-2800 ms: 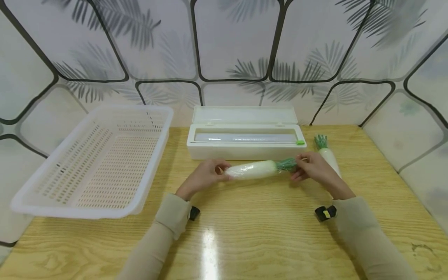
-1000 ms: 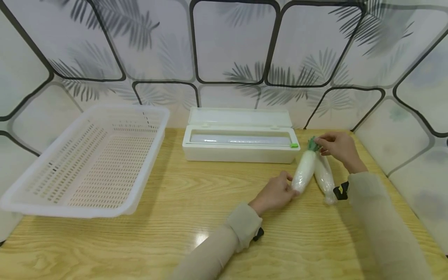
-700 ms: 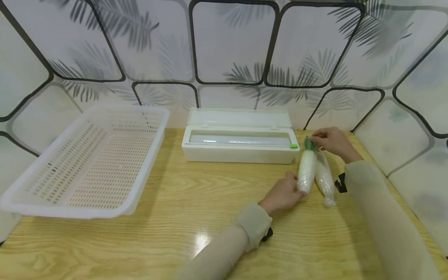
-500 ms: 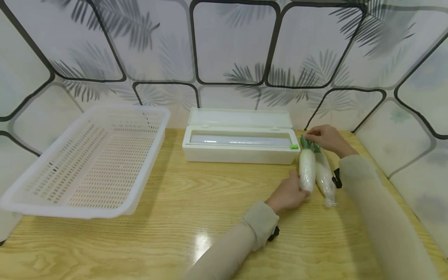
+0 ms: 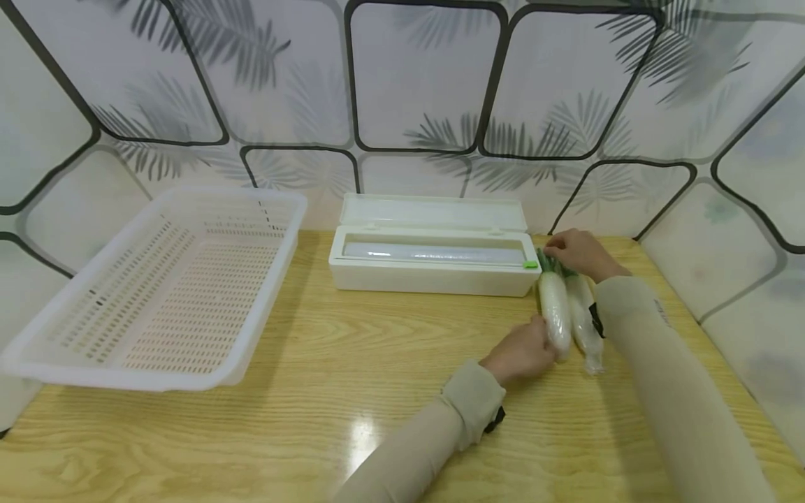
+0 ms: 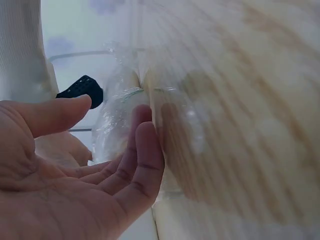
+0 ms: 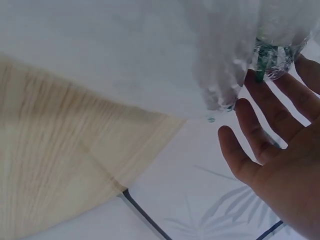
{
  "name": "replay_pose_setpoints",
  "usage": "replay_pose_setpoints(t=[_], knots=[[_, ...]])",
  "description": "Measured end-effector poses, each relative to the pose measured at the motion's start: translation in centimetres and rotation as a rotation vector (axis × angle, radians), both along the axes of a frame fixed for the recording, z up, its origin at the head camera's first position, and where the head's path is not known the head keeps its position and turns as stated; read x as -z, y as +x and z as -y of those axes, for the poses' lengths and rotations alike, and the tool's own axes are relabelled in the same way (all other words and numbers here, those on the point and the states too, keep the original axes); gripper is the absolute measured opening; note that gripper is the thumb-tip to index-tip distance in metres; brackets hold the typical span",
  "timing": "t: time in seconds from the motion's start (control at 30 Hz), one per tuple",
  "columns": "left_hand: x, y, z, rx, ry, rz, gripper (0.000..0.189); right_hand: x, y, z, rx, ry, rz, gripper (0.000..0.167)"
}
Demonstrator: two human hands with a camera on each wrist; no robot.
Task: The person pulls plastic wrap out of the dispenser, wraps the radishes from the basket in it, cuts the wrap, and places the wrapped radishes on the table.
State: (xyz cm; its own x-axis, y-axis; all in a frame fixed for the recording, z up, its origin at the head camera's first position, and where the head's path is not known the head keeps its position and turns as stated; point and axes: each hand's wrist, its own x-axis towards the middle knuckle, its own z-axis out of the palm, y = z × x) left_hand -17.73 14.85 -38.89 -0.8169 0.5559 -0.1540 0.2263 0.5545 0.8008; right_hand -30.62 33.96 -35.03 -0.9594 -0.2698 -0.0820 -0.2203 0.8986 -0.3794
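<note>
Two white radishes with green tops, wrapped in clear film, lie side by side on the right of the table. My left hand (image 5: 523, 351) is at the lower end of the nearer wrapped radish (image 5: 555, 314). In the left wrist view, the left thumb stands apart from the loosely bent fingers (image 6: 145, 160), with the film beyond them. My right hand (image 5: 581, 253) is over the leafy ends, and its fairly straight fingers (image 7: 272, 112) reach the film around the green leaves (image 7: 272, 57). The second wrapped radish (image 5: 583, 325) lies partly under the right wrist.
A white cling film box (image 5: 434, 278) with its lid raised stands at the back, close left of the radishes. A large white plastic basket (image 5: 264, 307) occupies the left side. The patterned wall (image 5: 428, 84) rises behind the wooden table (image 5: 283, 440).
Both hands carried the wrapped radish from the middle to the right and laid it beside the other one. Lately it has straightened alongside its neighbour, and the left hand's hold has loosened.
</note>
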Motion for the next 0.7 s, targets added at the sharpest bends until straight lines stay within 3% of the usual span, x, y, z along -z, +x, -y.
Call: replay_pose_setpoints(t=[0.17, 0.37, 0.47, 0.57, 0.63, 0.7], knots=[[-0.3, 0.1, 0.2, 0.04, -0.015, 0.037, 0.03, -0.6, 0.4, 0.4, -0.011, 0.039, 0.012, 0.042], [-0.8, 0.4, 1.8, 0.136, -0.069, 0.002, 0.051, -2.3, 1.8, 0.9, 0.029, -0.014, -0.022, 0.043], [-1.4, 0.5, 3.7, 0.147, -0.098, -0.056, 0.053, -3.2, 2.9, 1.0, 0.043, -0.042, -0.061, 0.045], [-1.9, 0.5, 6.3, 0.111, -0.086, -0.122, 0.052, -3.8, 4.3, 1.2, 0.057, -0.078, -0.11, 0.047], [-2.1, 0.6, 8.4, 0.083, -0.085, -0.197, 0.05, -4.0, 5.5, 1.5, 0.063, -0.106, -0.151, 0.046], [-2.0, 0.7, 10.6, 0.05, -0.102, -0.316, 0.05, -4.0, 6.7, 1.7, 0.069, -0.13, -0.2, 0.043]])
